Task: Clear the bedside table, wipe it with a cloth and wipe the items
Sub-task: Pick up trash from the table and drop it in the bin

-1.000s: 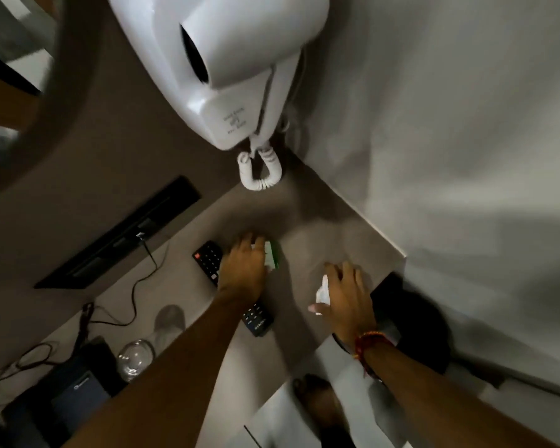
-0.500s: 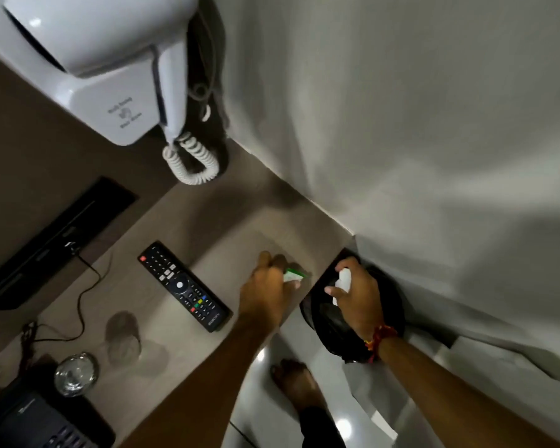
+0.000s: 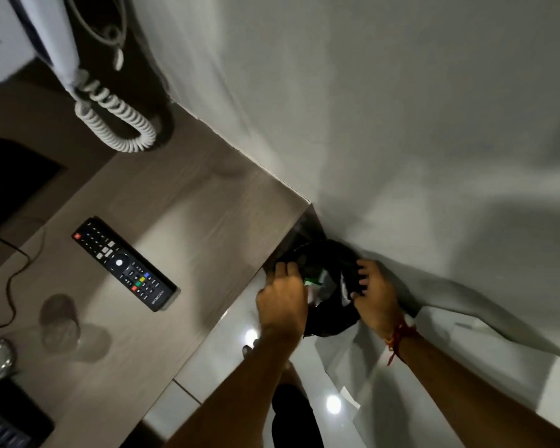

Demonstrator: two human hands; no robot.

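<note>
- Our left hand drops a small green-and-white wrapper into the black plastic bin bag beside the wood-grain counter; it could miss.
- Our right hand's grip pinches the bag's rim; slipping would close its mouth.
- The black remote control awaits clearing.

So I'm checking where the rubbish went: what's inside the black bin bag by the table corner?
Inside the black bin bag a small green-and-white scrap shows beside the left hand. The right hand holds the rim. Deeper contents are hidden in shadow.

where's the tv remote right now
In the head view the remote lies flat on the bedside table, left of centre, between the coiled white cord above it and an overturned glass to its lower left.
</note>
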